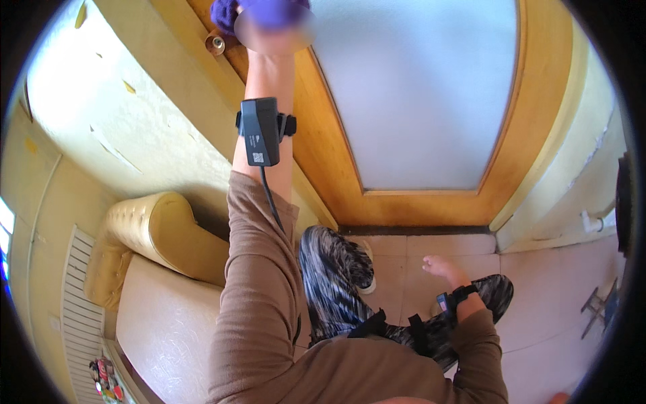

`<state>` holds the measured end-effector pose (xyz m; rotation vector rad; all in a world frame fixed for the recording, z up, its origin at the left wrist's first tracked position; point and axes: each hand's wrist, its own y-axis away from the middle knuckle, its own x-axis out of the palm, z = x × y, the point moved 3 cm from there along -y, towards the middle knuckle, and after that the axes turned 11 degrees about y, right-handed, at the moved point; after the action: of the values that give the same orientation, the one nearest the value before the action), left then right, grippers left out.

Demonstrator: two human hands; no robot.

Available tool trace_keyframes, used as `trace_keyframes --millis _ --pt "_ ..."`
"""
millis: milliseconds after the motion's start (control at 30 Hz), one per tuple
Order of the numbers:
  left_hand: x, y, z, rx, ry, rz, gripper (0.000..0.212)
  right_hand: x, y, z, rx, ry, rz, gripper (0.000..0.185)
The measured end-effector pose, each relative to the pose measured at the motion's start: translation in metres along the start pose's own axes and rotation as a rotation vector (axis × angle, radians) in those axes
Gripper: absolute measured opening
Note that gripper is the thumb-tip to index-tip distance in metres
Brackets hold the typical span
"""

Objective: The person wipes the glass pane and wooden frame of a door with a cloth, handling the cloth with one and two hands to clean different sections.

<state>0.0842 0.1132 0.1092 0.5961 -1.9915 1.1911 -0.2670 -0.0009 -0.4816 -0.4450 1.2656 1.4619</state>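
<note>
My left arm stretches up to the wooden door frame at the top of the view. At its end, my left hand is partly blurred and has a bunched purple cloth in its grip. The fingers are hidden by the cloth and the picture's edge. Close beside that hand is a round brown door knob. My right hand hangs low over the tiled floor near my right knee, holding nothing, its fingers loosely bent. Before me stands a wooden door with a frosted glass pane.
On the left are a tufted yellow sofa and a pale patterned table, close to my left arm. A radiator runs along the far left wall. A white pipe fitting sticks out from the right wall, above a dark metal stand.
</note>
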Motion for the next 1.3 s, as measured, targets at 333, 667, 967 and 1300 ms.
trace_keyframes --millis 333,667,967,1300 --pt "0.04 -0.017 0.039 0.718 -0.558 -0.079 0.064 -0.011 0.022 -0.007 0.046 0.122 0.005 0.041" --pt "-0.005 0.02 0.126 1.149 -2.15 0.466 0.073 -0.046 0.041 0.034 0.026 0.061 -0.08 0.044" --pt "-0.143 0.146 0.171 0.651 -2.403 1.464 0.054 -0.05 0.049 0.041 -0.101 -0.004 -0.271 0.04" --pt "0.155 -0.071 0.109 1.303 -2.212 0.654 0.059 -0.052 0.051 0.047 -0.034 0.072 -0.078 0.04"
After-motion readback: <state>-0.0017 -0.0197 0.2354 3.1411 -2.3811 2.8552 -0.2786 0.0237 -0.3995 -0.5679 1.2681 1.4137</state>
